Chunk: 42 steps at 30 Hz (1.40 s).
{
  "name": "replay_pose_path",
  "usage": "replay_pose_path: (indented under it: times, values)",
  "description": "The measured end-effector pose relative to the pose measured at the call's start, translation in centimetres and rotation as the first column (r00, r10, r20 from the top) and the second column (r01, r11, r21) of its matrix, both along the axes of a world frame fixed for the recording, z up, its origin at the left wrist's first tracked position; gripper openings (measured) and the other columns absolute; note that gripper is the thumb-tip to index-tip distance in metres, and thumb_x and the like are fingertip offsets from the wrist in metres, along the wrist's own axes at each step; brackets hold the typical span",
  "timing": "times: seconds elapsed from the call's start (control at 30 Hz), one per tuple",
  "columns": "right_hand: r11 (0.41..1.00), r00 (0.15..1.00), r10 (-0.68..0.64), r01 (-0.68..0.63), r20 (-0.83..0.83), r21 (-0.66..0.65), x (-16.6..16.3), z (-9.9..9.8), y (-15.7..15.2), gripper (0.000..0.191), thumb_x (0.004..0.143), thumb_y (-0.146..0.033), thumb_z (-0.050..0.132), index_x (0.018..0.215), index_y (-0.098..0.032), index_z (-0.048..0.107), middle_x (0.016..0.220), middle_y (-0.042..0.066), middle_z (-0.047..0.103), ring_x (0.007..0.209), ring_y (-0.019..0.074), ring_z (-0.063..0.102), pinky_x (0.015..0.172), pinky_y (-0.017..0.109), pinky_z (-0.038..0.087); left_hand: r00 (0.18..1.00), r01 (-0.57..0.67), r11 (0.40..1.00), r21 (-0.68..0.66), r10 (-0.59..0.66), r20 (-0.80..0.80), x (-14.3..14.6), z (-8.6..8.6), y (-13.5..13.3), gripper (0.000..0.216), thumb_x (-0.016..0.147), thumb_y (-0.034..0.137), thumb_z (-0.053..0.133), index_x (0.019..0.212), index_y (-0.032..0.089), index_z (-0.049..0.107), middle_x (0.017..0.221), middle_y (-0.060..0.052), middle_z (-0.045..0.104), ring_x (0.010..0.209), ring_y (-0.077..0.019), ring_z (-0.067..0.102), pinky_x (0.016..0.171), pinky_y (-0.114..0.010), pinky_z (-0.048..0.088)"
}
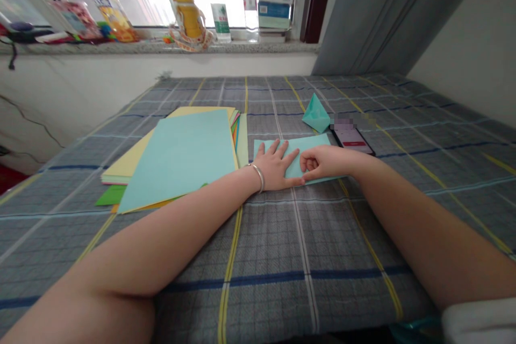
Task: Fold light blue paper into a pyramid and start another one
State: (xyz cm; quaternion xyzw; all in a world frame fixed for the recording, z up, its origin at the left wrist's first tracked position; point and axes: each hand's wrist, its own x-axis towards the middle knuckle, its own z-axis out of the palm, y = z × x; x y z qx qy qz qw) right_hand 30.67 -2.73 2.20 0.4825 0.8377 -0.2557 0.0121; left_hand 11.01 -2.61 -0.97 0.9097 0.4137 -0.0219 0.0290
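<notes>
A pale blue sheet of paper (322, 141), seemingly folded into a rectangle, lies flat under both hands. My left hand (276, 167), with a silver bangle at the wrist, rests palm down on its left part, fingers spread. My right hand (322, 161) is on the right part, its fingers curled in. The right thumb lies along the near edge of the paper, its tip close to my left thumb. I see nothing inside the curled fingers. Behind the sheet stands a folded turquoise paper pyramid shape (315, 114).
A stack of coloured paper (189, 145), pale blue on top, lies to the left. A phone (352, 137) is beyond my right hand. Plaid cloth (266, 258) covers the surface. On the windowsill (242, 48) stand bottles, a tube and boxes. A grey curtain (382, 16) hangs at right.
</notes>
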Motion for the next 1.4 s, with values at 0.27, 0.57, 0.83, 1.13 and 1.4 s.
replay_pose_path:
  times: [0.27,0.57,0.83,1.13,1.4]
  values:
    - [1.000,0.998,0.015,-0.014,0.058,-0.013,-0.1,-0.2,0.1,0.040,0.069,-0.056,0.069,0.086,-0.022,0.058,0.073,-0.001,0.062,0.063,0.0140,0.053,0.054,0.026,0.035,1.000,0.010,1.000,-0.015,-0.010,-0.008,-0.4,0.1,0.2,0.098,0.078,0.085,0.035,0.154,0.026,0.019,0.160,-0.019,0.010,0.148,-0.0377,0.008,0.113,-0.063,0.014]
    - [0.996,0.960,-0.092,0.085,0.266,0.038,-0.3,0.2,-0.5,0.037,0.063,-0.055,0.072,0.074,-0.023,0.055,0.069,-0.002,0.060,0.062,0.0153,0.051,0.052,0.029,0.029,0.997,0.020,0.997,-0.074,-0.026,-0.078,-1.0,1.1,0.5,0.105,0.075,0.083,0.044,0.155,0.020,0.016,0.161,-0.018,0.007,0.149,-0.0354,0.010,0.116,-0.055,0.015]
    - [0.978,0.883,-0.203,0.203,0.423,0.045,0.0,1.7,-1.7,0.036,0.064,-0.055,0.072,0.072,-0.023,0.057,0.075,0.001,0.065,0.068,0.0190,0.057,0.053,0.030,0.031,0.989,0.026,0.992,-0.122,-0.043,-0.145,-3.1,2.2,0.6,0.103,0.077,0.074,0.054,0.155,0.020,0.014,0.161,-0.016,0.009,0.148,-0.0366,0.012,0.116,-0.058,0.014]
    - [0.962,0.842,-0.243,0.274,0.482,0.006,2.4,1.6,-1.4,0.038,0.063,-0.056,0.073,0.073,-0.022,0.058,0.074,0.002,0.065,0.069,0.0195,0.060,0.054,0.030,0.034,0.980,0.039,0.979,-0.199,-0.076,-0.182,-4.6,3.5,1.3,0.105,0.073,0.066,0.064,0.155,0.023,0.015,0.161,-0.015,0.009,0.148,-0.0357,0.013,0.117,-0.056,0.013]
    - [0.933,0.827,-0.256,0.348,0.501,-0.096,2.8,1.9,-1.6,0.032,0.069,-0.049,0.072,0.072,-0.021,0.057,0.062,0.001,0.063,0.060,0.0168,0.059,0.051,0.028,0.035,0.973,-0.006,0.970,-0.242,-0.050,-0.226,-5.4,4.6,1.5,0.104,0.069,0.056,0.072,0.154,0.030,0.018,0.161,-0.011,0.014,0.147,-0.0355,0.018,0.116,-0.059,0.014]
